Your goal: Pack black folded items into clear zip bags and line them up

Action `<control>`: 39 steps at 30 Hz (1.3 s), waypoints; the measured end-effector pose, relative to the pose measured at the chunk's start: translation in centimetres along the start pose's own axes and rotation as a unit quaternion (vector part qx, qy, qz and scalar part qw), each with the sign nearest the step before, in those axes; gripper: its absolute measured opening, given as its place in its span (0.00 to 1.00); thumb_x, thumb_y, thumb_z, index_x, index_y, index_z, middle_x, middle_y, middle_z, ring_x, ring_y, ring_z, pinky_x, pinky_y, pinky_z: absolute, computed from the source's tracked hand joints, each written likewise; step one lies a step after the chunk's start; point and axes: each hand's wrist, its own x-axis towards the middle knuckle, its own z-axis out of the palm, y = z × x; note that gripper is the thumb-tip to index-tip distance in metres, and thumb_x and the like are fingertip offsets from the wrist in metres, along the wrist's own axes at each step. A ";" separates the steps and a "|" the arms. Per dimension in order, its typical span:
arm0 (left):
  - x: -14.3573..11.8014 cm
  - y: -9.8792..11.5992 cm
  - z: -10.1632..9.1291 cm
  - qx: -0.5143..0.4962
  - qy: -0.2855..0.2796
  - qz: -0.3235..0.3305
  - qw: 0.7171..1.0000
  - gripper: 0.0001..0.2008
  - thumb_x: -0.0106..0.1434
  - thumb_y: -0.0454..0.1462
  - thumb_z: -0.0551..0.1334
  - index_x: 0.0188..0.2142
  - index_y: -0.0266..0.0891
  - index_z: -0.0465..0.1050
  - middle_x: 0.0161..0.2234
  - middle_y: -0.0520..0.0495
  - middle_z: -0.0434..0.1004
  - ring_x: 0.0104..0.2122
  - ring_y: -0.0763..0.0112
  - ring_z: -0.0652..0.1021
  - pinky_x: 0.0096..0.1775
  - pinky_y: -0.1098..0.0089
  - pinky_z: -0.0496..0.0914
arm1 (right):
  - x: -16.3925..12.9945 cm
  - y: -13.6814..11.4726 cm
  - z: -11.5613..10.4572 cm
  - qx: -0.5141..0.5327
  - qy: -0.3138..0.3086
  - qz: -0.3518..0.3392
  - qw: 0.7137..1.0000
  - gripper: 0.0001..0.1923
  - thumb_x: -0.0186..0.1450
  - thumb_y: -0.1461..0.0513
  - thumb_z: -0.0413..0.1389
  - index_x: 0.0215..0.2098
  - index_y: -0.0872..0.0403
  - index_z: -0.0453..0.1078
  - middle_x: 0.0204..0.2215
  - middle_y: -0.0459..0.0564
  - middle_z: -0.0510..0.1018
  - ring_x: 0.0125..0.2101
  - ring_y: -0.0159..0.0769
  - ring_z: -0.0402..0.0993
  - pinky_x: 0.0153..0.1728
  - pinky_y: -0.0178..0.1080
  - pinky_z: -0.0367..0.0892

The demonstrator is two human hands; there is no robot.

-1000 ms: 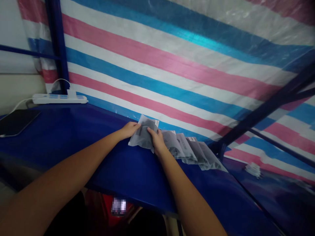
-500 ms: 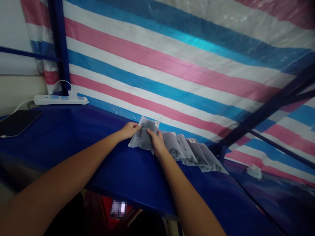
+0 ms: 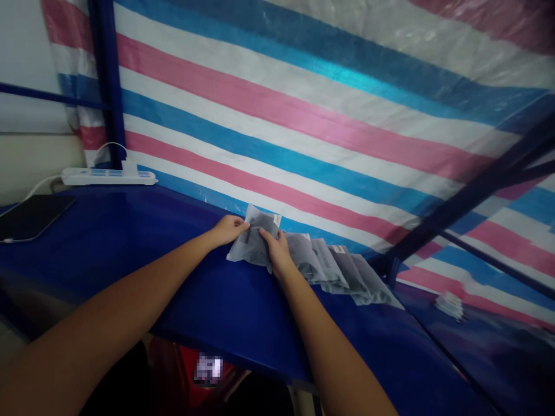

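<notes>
A frosted grey plastic pouch [image 3: 249, 245] with dark contents stands at the left end of a row of several similar pouches [image 3: 342, 271], leaning against the striped tarp at the back of a blue table [image 3: 143, 242]. My left hand [image 3: 228, 229] grips the pouch's upper left edge. My right hand [image 3: 274, 249] holds its right side, fingers over the front, and touches the neighbouring pouch.
A white power strip [image 3: 108, 176] with a plugged cable lies at the table's back left. A dark phone or tablet [image 3: 30, 216] rests at the far left. Dark blue frame bars [image 3: 468, 190] cross at the right. A red object [image 3: 186, 364] sits below the table edge.
Both hands stay on the leftmost pouch; its top has been pressed slightly closer to the tarp. The view has drifted a little.
</notes>
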 end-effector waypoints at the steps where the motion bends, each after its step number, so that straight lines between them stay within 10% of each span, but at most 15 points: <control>1: 0.0 0.0 0.0 -0.001 0.000 0.002 1.000 0.17 0.62 0.49 0.61 0.31 0.36 0.76 0.24 0.50 0.74 0.24 0.71 0.70 0.26 0.72 0.61 | 0.0 0.0 0.0 0.000 0.000 0.001 1.000 0.27 0.51 0.51 0.68 0.47 0.49 0.69 0.40 0.49 0.81 0.41 0.44 0.79 0.41 0.42 0.76; 39: 0.0 0.2 -0.1 -0.020 0.025 -0.032 0.999 0.09 0.64 0.42 0.61 0.33 0.37 0.72 0.22 0.52 0.72 0.19 0.74 0.70 0.20 0.73 0.63 | 0.2 -0.2 -0.2 -0.022 0.012 0.017 1.000 0.28 0.51 0.51 0.67 0.48 0.51 0.70 0.41 0.50 0.81 0.42 0.45 0.79 0.41 0.44 0.76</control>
